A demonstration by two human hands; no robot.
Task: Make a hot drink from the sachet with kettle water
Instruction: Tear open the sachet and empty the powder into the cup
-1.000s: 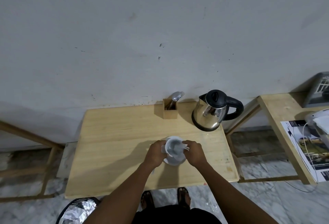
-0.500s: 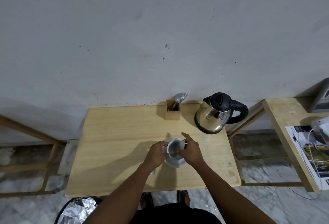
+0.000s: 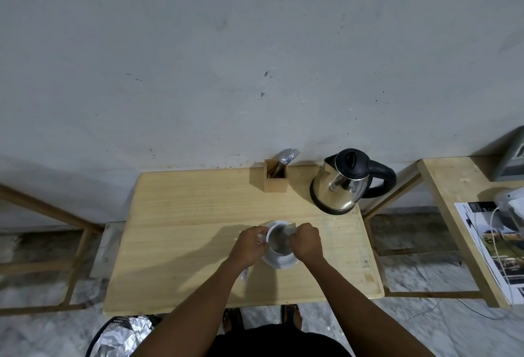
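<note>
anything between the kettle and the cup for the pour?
Nothing on the table stands between the kettle and the cup. Over the cup itself, though, the right hand holds the sachet.

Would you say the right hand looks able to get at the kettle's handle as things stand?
Probably yes, once it lets go of the sachet. The right hand is pinching it over the cup, and the bare table between it and the kettle holds nothing; the handle faces right.

Left hand (image 3: 249, 244) grips cup (image 3: 279, 239) handle on saucer (image 3: 280, 261); right hand (image 3: 306, 240) pinches sachet (image 3: 291, 229) over cup rim. Kettle (image 3: 344, 182) near, on table (image 3: 184, 229).
</note>
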